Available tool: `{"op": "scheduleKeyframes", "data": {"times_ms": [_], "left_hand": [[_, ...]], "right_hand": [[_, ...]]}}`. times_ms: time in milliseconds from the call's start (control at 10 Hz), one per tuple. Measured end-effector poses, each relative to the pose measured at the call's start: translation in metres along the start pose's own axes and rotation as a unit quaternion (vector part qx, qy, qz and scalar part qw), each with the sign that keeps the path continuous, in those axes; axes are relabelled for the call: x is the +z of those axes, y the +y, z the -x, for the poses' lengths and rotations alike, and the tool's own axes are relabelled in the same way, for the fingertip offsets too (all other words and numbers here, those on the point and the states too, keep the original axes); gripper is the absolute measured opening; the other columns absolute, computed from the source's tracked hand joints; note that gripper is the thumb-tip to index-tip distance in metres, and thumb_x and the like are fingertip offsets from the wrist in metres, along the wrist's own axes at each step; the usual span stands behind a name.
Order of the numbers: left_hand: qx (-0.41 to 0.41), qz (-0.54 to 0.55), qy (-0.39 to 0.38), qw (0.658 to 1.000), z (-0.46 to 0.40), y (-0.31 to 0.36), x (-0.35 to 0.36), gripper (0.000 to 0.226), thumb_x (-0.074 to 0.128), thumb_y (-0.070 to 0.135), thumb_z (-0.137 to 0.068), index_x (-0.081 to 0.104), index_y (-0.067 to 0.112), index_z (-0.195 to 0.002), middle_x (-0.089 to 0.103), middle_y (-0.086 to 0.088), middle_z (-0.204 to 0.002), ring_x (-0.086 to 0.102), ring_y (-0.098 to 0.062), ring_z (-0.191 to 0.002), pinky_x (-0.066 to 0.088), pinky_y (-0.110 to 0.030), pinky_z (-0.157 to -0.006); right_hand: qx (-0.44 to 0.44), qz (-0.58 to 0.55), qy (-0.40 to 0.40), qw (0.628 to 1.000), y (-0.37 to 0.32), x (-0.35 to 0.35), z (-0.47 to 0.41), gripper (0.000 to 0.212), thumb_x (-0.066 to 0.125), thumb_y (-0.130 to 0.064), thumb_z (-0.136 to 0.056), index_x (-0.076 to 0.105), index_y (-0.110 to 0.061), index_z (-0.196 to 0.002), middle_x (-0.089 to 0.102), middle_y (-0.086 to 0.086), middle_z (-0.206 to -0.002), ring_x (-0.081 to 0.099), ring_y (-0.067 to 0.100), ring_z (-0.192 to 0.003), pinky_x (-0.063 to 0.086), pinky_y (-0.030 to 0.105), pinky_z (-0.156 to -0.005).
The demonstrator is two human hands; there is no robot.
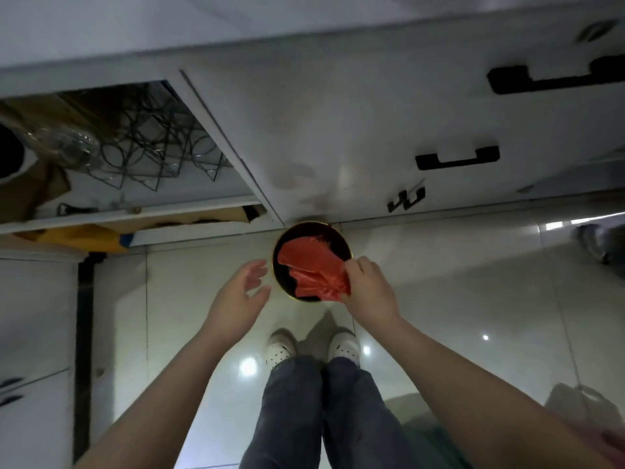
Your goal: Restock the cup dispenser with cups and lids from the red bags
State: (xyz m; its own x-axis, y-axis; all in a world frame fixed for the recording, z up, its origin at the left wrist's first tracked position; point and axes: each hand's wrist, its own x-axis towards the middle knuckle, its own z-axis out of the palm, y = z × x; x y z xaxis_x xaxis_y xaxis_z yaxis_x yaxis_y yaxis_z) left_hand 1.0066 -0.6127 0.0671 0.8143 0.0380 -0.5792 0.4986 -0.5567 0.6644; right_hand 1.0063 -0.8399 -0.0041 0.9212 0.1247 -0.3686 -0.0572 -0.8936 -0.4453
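Observation:
A crumpled red bag [311, 265] hangs over the mouth of a round black bin with a gold rim [275, 275] on the floor. My right hand [368, 289] pinches the bag's right edge, just right of the bin. My left hand [241, 292] hovers open with fingers spread to the left of the bin, touching nothing. No cups, lids or cup dispenser show in this view.
White cabinet fronts with black handles [456, 159] rise just behind the bin. An open cabinet [135, 147] at left holds wire racks, cardboard and plastic wrap. My feet in white shoes [280, 346] stand on glossy floor tiles just short of the bin.

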Motion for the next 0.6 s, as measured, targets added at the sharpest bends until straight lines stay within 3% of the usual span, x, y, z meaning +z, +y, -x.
{"op": "scheduleKeyframes", "data": {"times_ms": [200,300,400,600], "left_hand": [[-0.002,0.024,0.042,0.999,-0.04,-0.053,0.022,0.041,0.055,0.01,-0.094,0.049,0.021,-0.133,0.055,0.007,-0.122,0.055,-0.011,-0.108,0.037,-0.018,-0.086],[0.0,0.037,0.04,0.999,-0.055,-0.073,0.033,0.04,0.054,0.01,-0.094,0.049,0.02,-0.133,0.055,0.006,-0.123,0.055,-0.012,-0.109,0.038,-0.017,-0.085],[-0.02,0.05,0.032,0.998,-0.048,-0.085,0.039,0.041,0.053,0.008,-0.094,0.048,0.016,-0.134,0.056,0.001,-0.126,0.055,-0.016,-0.111,0.038,-0.024,-0.091],[-0.027,0.046,0.012,0.999,-0.004,-0.058,0.03,0.041,0.052,0.008,-0.094,0.048,0.015,-0.135,0.053,0.004,-0.13,0.054,-0.011,-0.107,0.037,-0.021,-0.087]], "right_hand": [[-0.088,0.119,0.035,0.988,0.017,0.076,-0.048,0.033,0.075,-0.008,-0.069,0.064,-0.003,-0.1,0.063,0.017,-0.09,0.061,0.035,-0.075,0.05,0.038,-0.054],[-0.07,0.155,-0.006,0.985,0.032,0.108,-0.058,0.05,0.083,-0.025,-0.065,0.063,-0.009,-0.108,0.062,0.016,-0.098,0.061,0.035,-0.085,0.05,0.039,-0.063],[-0.046,0.175,-0.097,0.979,0.038,0.126,-0.039,0.064,0.072,-0.041,-0.077,0.048,-0.021,-0.132,0.05,0.01,-0.129,0.05,0.031,-0.116,0.047,0.042,-0.086],[-0.008,0.026,-0.072,0.997,0.03,0.072,0.014,0.041,0.055,-0.034,-0.092,0.053,-0.02,-0.13,0.051,0.001,-0.136,0.042,0.022,-0.125,0.04,0.037,-0.099]]}}
